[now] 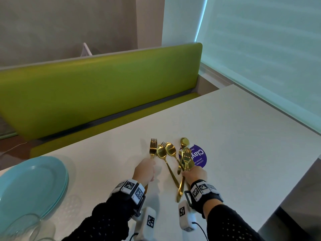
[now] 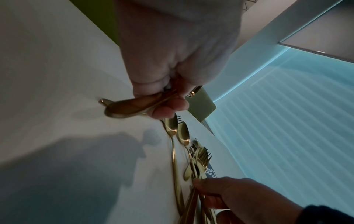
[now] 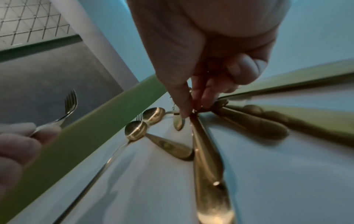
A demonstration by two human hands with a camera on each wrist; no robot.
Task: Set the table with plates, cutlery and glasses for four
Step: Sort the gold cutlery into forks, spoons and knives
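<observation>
Gold cutlery lies fanned out on the white table [image 1: 234,136]. My left hand [image 1: 145,171] grips the handle of a gold fork [image 1: 153,147], tines pointing away; the left wrist view shows its handle [image 2: 132,104] pinched between thumb and fingers. My right hand [image 1: 193,174] holds a bunch of gold forks and spoons [image 1: 186,156] by their handles, seen close in the right wrist view [image 3: 206,151]. Two gold spoons [image 1: 166,151] and a fork lie loose between the hands. A stack of light blue plates [image 1: 31,186] sits at the near left.
A purple round sticker [image 1: 199,158] lies on the table under the right-hand bunch. Clear glasses [image 1: 22,228] stand at the bottom left corner. A green bench [image 1: 97,94] runs along the table's far side, a blind-covered window [image 1: 269,49] on the right.
</observation>
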